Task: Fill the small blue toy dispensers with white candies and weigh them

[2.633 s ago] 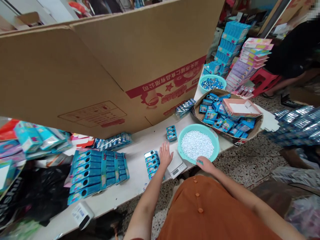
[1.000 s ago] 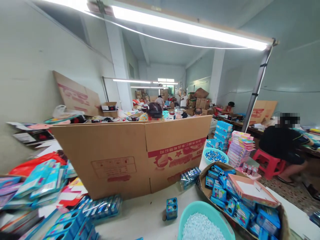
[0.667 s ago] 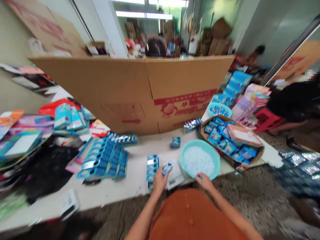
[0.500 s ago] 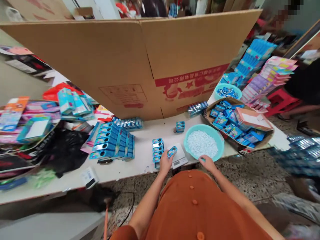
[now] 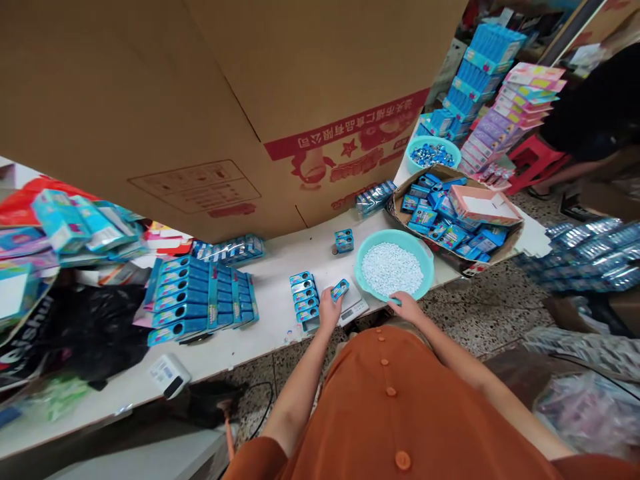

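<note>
My left hand [image 5: 329, 311] is closed round a small blue tin [image 5: 340, 289] and holds it just above a white digital scale [image 5: 351, 307] at the table's front edge. A short row of similar blue tins [image 5: 303, 296] lies immediately left of that hand. My right hand [image 5: 405, 307] grips the near rim of a teal basin [image 5: 420, 247] filled with small white pellets [image 5: 391, 268]. Its fingers curl over the rim.
A tall cardboard sheet [image 5: 210, 100] walls off the back of the white table [image 5: 273, 267]. Blue packs [image 5: 200, 303] lie left, a small stack of tins [image 5: 344, 240] behind the scale, a carton of blue boxes [image 5: 453, 223] right. A person in black [image 5: 585, 107] sits far right.
The view swung up across the room and back down to the table. My left hand, flat by the row of tins before, now holds one tin over the scale. My right hand stayed on the basin.
</note>
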Available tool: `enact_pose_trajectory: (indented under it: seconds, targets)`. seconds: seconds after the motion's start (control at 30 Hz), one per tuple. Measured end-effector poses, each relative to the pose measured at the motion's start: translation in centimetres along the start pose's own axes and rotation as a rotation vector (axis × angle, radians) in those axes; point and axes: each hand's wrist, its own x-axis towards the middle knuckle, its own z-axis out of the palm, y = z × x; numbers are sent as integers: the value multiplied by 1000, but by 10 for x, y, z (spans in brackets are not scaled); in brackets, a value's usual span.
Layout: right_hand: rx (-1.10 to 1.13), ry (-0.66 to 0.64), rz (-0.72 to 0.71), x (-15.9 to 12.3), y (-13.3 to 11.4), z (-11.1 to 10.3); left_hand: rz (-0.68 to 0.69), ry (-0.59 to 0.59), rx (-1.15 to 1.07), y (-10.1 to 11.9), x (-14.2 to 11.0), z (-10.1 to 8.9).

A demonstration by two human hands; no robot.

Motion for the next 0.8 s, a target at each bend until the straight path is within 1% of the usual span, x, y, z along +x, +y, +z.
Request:
enact_pose_trajectory:
  seconds: [0.17,0.23,0.33,0.47,0.57,0.67,0.8]
  targets:
    - [-4,-1,17,-3,-4,-3,-46,-44,18,-5,2,3]
    - [-15,-3,22,-3,-5,-4,-45,-52,18,-5,1,2]
    - [-25,-7,21,-3,-5,-5,-38,-11,21,-5,-6,-3]
    - [-10,12,9,-2,-3,-2,-29,85,17,-8,-31,-19]
    - [-7,43,5,-2,-2,0,-24,119,16,-14,-56,-31]
    - [-18,64,0,-2,-2,3,-42,110,24,-22,-79,-39]
    - [-38,81,-2,-2,-2,4,-57,54,17,-32,-100,-40]
